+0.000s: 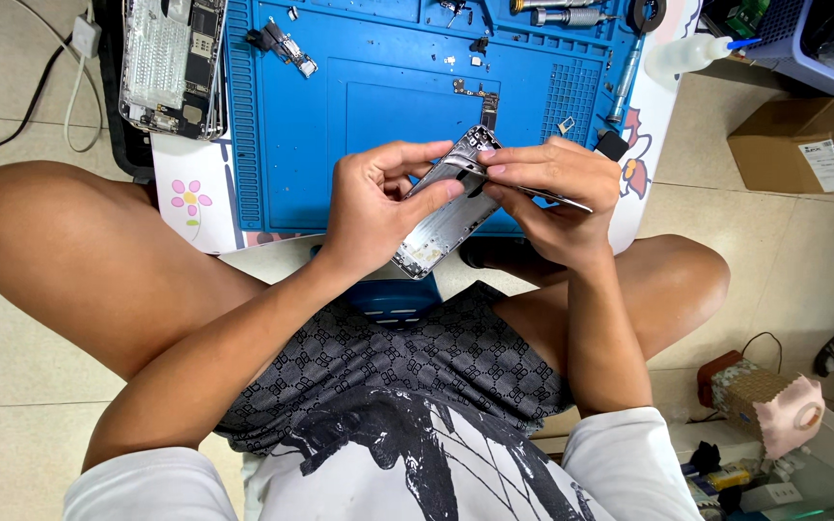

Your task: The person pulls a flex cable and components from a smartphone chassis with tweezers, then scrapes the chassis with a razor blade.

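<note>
My left hand grips a silver phone housing, held tilted above the near edge of the blue work mat. Its thumb presses on the upper part of the housing. My right hand pinches a thin flat part against the housing's top edge, fingers meeting the left thumb. Both hands hover over my lap, just in front of the low table. The housing's far corner shows small components.
Small phone parts, screws and a flex cable lie on the mat. An opened phone stack rests at the left. Screwdrivers and a squeeze bottle sit at the back right. A cardboard box stands on the floor.
</note>
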